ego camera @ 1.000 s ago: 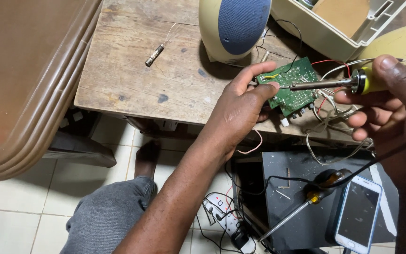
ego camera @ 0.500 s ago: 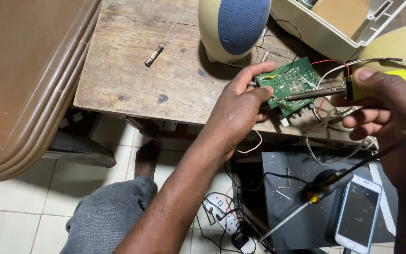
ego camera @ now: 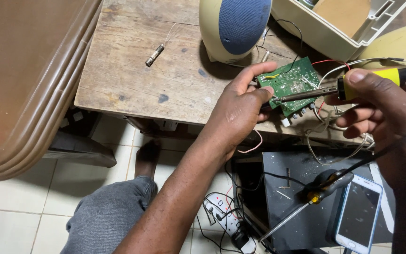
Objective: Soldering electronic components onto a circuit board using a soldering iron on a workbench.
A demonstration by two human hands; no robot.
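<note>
A cream box (ego camera: 339, 28) with a tan cardboard panel inside is sitting at the far right corner of the wooden tabletop (ego camera: 132, 80), and an egg-shaped cream speaker (ego camera: 233, 28) with a blue cloth front is standing beside it at the far edge. A small grey cylinder part (ego camera: 154, 55) with thin leads is lying alone toward the middle of the tabletop.

The left hand (ego camera: 236, 113) is reaching over the near edge and pinching a green circuit board (ego camera: 290, 84) by its left side, thumb on top, fingers curled beneath; the board is hovering tilted just above the tabletop's near right edge, trailing red and white wires (ego camera: 334, 136). The right hand (ego camera: 386, 103) is gripping the yellow-and-black handle of a soldering iron (ego camera: 348, 89) (thumb pressing along the yellow part), and its metal tip is touching the board near the left thumb.

Below, a screwdriver (ego camera: 306, 204) and a white phone (ego camera: 359, 214) are lying on a dark box (ego camera: 301, 178), with a white power strip (ego camera: 224, 218) on the tiled floor.
</note>
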